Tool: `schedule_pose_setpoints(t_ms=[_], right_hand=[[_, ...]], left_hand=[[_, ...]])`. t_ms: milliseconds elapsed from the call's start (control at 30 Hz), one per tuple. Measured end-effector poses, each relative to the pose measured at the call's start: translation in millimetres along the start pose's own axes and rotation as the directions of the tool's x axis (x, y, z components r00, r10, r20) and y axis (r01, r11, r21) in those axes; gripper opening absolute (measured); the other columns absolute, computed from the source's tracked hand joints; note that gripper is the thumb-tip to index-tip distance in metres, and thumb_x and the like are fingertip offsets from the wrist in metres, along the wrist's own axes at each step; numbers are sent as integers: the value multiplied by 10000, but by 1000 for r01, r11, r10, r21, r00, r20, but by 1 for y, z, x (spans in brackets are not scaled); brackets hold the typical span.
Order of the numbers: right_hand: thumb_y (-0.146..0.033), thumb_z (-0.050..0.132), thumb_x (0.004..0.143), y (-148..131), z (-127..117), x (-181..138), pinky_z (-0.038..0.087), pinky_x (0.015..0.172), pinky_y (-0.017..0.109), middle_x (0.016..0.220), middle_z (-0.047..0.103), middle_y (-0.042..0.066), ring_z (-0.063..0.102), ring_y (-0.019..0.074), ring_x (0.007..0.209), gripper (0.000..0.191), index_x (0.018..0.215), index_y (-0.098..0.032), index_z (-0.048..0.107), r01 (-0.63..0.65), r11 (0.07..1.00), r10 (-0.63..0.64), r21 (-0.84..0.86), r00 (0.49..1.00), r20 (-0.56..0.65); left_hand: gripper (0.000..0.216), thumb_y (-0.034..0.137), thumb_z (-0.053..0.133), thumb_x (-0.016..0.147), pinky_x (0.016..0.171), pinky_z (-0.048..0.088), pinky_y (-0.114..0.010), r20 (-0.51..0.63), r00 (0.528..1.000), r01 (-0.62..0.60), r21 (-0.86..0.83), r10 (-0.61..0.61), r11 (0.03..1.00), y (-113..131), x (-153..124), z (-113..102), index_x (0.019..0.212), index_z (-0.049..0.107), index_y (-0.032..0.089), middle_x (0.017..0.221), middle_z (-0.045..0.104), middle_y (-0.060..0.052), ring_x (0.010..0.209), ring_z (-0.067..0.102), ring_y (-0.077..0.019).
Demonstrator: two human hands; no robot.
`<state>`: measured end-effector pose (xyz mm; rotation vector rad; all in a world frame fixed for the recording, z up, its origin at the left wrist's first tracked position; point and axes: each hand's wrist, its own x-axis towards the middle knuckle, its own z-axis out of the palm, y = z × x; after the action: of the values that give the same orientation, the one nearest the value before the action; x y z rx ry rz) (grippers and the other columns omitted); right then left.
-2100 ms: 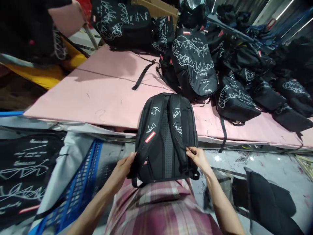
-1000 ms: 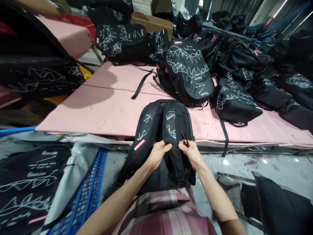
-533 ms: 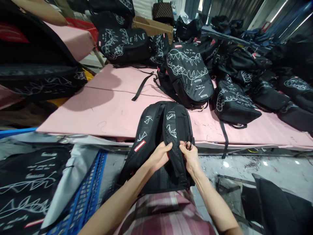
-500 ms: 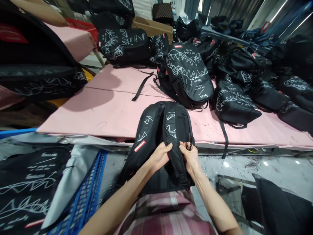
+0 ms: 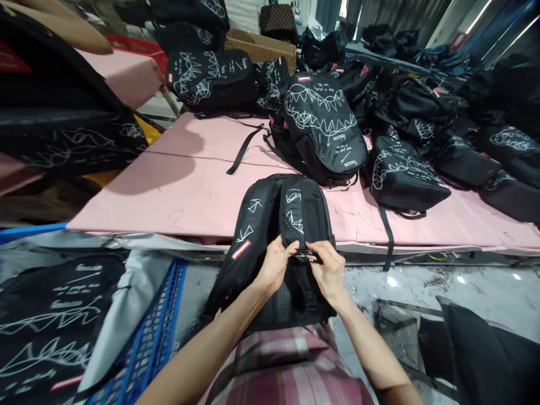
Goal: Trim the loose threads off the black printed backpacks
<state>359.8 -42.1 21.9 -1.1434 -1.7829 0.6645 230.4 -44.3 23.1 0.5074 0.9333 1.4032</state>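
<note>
A black backpack (image 5: 257,225) with white scribble prints leans against the pink table's front edge, its shoulder straps facing up. My left hand (image 5: 274,264) is closed on the backpack's right shoulder strap (image 5: 294,211), thumb on top. Right beside it, my right hand (image 5: 328,270) grips small dark thread snips (image 5: 311,256), partly hidden by the fingers. The tips of the snips are at the strap, close to my left thumb. Whether the blades touch a thread is too small to tell.
Several printed black backpacks lie on the pink table (image 5: 202,191), one backpack (image 5: 324,124) just beyond mine. Another person's arm (image 5: 76,25) is at the upper left, near a large opened black bag (image 5: 63,112). A blue crate (image 5: 156,326) stands low on the left.
My right hand has moved left towards my left hand, turning the snips from upright to pointing across the strap. The strap is now bent up between my hands.
</note>
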Motion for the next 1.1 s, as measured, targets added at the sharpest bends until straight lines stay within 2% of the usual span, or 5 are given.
schedule_pose_setpoints(t_ms=[333,533,733,967,1100], right_hand=[[-389,506,792,19,1,13,300,462,221,545,452,-39,348,76,446,274,623,-173,498,-432,804,468,410,884,14],[-349,629,704,35,-22,-4,413,683,277,870,639,21,566,169,756,310,975,-202,597,-379,920,376,98,925,48],[-320,555,794,32,-22,-15,392,735,310,785,631,16,537,184,786,163,910,-223,617,-169,979,170,-112,985,8],[-290,528,826,29,-17,-5,361,760,325,789,633,18,543,173,766,138,901,-215,615,-2,987,12,-161,998,59],[-295,522,822,35,-13,-5,374,758,317,828,642,23,547,175,794,136,851,-212,626,-109,994,110,-23,993,45]], left_hand=[[279,274,707,661,777,472,-340,16,998,53,49,-54,997,4,-5,-1,867,600,119,782,687,-74,803,636,-213],[264,283,707,668,748,482,-329,34,997,63,35,-65,997,5,-5,-6,858,604,130,791,691,-71,796,640,-212],[264,263,722,654,793,469,-330,37,997,75,2,-75,997,5,-4,-6,852,605,133,811,690,-64,830,634,-205],[328,244,740,631,852,439,-317,23,997,79,-27,-78,997,5,-3,-7,910,604,137,959,676,-74,938,605,-204],[301,256,729,648,839,447,-324,33,996,81,-13,-80,997,6,-4,-7,899,616,132,919,683,-75,910,615,-205]])
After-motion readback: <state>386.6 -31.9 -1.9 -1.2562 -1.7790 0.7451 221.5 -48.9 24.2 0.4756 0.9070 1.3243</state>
